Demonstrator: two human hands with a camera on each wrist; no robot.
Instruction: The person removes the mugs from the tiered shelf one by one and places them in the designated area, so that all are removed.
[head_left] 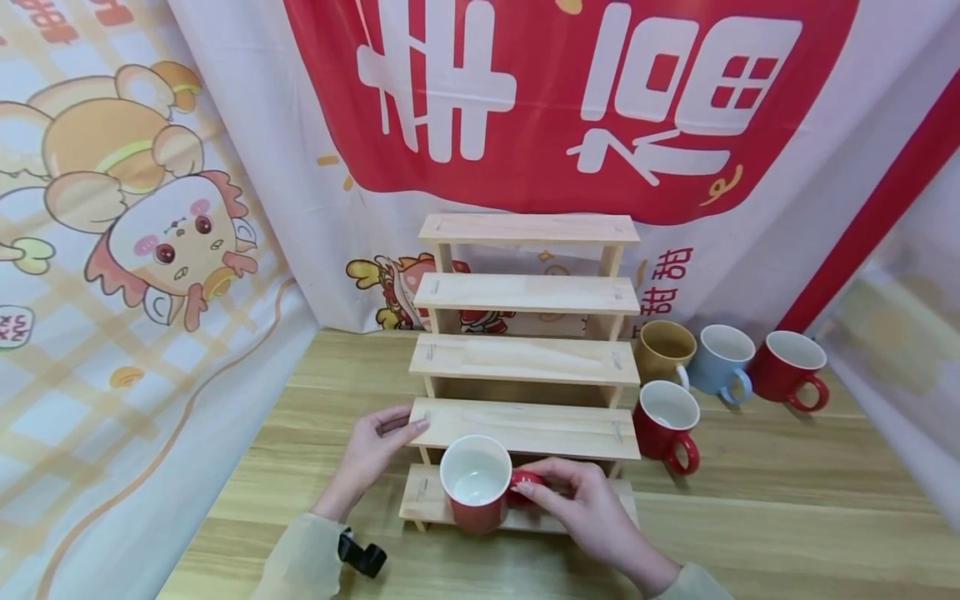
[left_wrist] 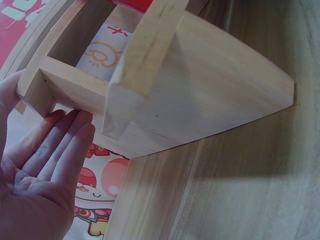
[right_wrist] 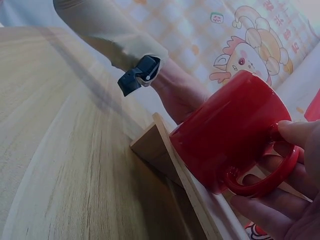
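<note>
A red mug (head_left: pixel 480 492) with a white inside is over the lowest step of a wooden tiered stand (head_left: pixel 525 427). My right hand (head_left: pixel 581 504) holds this mug by its handle (right_wrist: pixel 265 182), the thumb on top of the loop. In the right wrist view the mug's base is right at the lowest board. My left hand (head_left: pixel 378 446) grips the left end of the second step from the bottom. In the left wrist view the thumb lies over the board's edge, with the fingers (left_wrist: pixel 65 145) below it.
To the right of the stand are a second red mug (head_left: pixel 660 425), a tan mug (head_left: pixel 663 354), a light blue mug (head_left: pixel 716 362) and another red mug (head_left: pixel 783 371). A printed cloth (head_left: pixel 360 200) hangs behind the stand. Wood-grain tabletop (head_left: pixel 750 533) extends at the front right.
</note>
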